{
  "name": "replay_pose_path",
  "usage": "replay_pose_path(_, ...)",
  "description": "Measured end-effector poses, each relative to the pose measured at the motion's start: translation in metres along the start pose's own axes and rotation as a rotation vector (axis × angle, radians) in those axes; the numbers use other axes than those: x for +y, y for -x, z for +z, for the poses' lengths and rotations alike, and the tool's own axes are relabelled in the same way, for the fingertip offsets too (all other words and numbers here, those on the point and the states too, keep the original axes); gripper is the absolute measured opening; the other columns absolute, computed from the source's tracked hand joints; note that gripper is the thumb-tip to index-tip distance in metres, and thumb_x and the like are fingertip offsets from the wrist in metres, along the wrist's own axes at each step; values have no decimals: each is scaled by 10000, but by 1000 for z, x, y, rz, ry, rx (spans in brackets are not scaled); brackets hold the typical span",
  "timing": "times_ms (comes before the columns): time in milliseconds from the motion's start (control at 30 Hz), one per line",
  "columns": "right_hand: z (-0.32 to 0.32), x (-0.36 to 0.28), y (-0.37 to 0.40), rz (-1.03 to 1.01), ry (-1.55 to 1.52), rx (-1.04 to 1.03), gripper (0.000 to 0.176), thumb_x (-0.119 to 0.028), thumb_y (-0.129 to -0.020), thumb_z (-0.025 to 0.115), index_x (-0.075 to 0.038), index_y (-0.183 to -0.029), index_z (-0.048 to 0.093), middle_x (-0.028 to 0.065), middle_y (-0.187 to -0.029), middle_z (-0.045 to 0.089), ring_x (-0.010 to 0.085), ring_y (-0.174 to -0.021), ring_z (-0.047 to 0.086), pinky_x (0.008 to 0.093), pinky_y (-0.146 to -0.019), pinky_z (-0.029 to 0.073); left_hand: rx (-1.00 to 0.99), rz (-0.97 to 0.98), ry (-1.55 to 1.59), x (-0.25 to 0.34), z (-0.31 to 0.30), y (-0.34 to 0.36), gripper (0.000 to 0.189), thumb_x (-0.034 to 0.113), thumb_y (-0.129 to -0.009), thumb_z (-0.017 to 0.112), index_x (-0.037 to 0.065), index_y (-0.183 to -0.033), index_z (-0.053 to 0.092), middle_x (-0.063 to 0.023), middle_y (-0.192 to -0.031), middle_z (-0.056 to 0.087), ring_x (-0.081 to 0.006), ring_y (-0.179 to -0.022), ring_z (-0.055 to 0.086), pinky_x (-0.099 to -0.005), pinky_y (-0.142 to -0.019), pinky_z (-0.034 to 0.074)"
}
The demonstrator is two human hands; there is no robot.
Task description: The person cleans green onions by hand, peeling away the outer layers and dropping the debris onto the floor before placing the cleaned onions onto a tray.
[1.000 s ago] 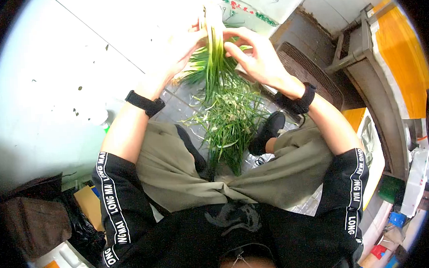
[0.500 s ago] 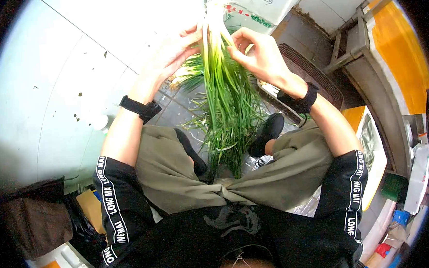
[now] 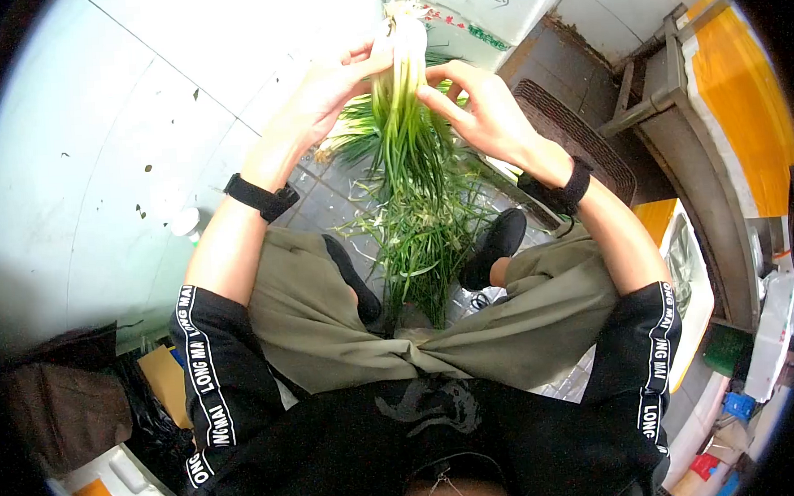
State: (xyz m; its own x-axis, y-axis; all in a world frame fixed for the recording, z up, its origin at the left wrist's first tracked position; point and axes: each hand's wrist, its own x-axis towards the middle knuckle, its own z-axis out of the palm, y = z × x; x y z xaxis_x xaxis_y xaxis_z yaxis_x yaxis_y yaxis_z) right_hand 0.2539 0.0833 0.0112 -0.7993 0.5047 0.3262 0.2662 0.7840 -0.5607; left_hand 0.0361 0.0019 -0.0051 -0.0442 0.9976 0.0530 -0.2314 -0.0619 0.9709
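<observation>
A bunch of scallions [image 3: 404, 113] hangs between my hands, with its roots and white ends at the top and its green leaves downward. My left hand [image 3: 352, 78] is closed around the white stalks from the left side. On the right, my right hand [image 3: 479, 109] pinches stalks at the bunch's edge between thumb and fingers; part of its fingertips is hidden. More scallions [image 3: 355, 129] lie behind the bunch. Loose green leaves and trimmings [image 3: 424, 251] are piled on the floor between my shoes.
White foam boxes [image 3: 471, 28] stand beyond the scallions. A brown woven mat or basket [image 3: 575, 131] lies to the right, near a metal-framed stand [image 3: 659, 99]. A pale wall panel [image 3: 138, 109] runs along the left, with a small white container [image 3: 185, 223] beside my left forearm.
The hanging leaves have swung up and away from me, uncovering more of the pile on the floor. Both hands stay at the stalks, with the left slightly farther right.
</observation>
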Motion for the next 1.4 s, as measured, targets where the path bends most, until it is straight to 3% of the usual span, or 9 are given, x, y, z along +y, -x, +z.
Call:
replay_pose_path(100, 6, -1, -2, 128, -71, -88, 488, -432, -874, 714, -19, -1127, 653, 154, -964, 701, 208, -759, 656, 358, -705, 532, 141, -8, -129, 3, 13, 4, 421, 238, -900, 717, 0, -1234, 621, -62, -1117, 685, -130, -983, 648, -285, -883, 500)
replay_pose_path(167, 14, 3, -1, -22, -157, -32, 507, -429, -860, 730, -12, -1137, 648, 179, -991, 703, 242, -860, 684, 378, -794, 538, 157, 13, -143, 1, 18, 3, 393, 228, -878, 738, 3, -1189, 651, -63, -1067, 703, -122, -956, 654, -272, -841, 504)
replay_pose_path(333, 8, 18, -9, 96, -231, -106, 422, -258, -817, 721, 11, -1136, 653, 192, -1087, 702, 289, -1013, 678, 390, -939, 500, 183, 45, -203, 5, 15, 1, 378, 224, -854, 768, -17, -1131, 677, -82, -1047, 713, -120, -943, 659, -258, -845, 511)
replay_pose_path(467, -1, 19, -14, 141, -279, -164, 418, -294, -858, 724, -16, -1166, 671, 120, -1107, 713, 187, -1056, 642, 344, -986, 462, 202, 61, -149, 4, 11, 1, 419, 241, -853, 769, -35, -1153, 673, -94, -1048, 713, -127, -942, 663, -267, -850, 517)
replay_pose_path(633, 9, 21, -15, 136, -365, -181, 489, -351, -860, 751, -17, -1204, 652, 111, -1133, 707, 177, -1078, 636, 341, -993, 459, 165, 41, -151, -5, 6, -3, 463, 279, -841, 785, -42, -1157, 675, -91, -1040, 713, -128, -903, 663, -249, -810, 505)
replay_pose_path(767, 5, 18, -16, 203, -382, -242, 440, -240, -876, 739, -9, -1235, 633, 97, -1124, 709, 160, -1042, 647, 336, -969, 483, 122, -10, -147, -5, 1, -4, 508, 300, -834, 791, -28, -1198, 657, -99, -1090, 702, -136, -938, 649, -256, -817, 497)
replay_pose_path(833, 2, 23, -16, 282, -515, -213, 422, -216, -891, 720, 13, -1232, 626, 97, -1125, 707, 147, -1011, 655, 317, -943, 497, 20, 4, -230, -8, -2, -3, 479, 290, -874, 753, -5, -1233, 633, -81, -1128, 684, -156, -1015, 647, -321, -926, 498)
replay_pose_path(1000, -13, 23, -16, 324, -563, -179, 370, -208, -913, 695, 23, -1194, 633, 87, -1114, 704, 117, -985, 645, 289, -924, 494, -98, 39, -511, -10, 4, 0, 494, 258, -877, 729, -6, -1273, 597, -120, -1144, 691, -175, -1074, 636, -301, -972, 482)
replay_pose_path(1400, -18, 30, -13, 319, -468, -216, 377, -321, -915, 701, -11, -1127, 667, 34, -1044, 699, 85, -938, 609, 271, -886, 463, -202, -66, -203, -13, -2, -6, 433, 259, -859, 742, 50, -1225, 643, -54, -1116, 692, -109, -1016, 619, -267, -860, 468)
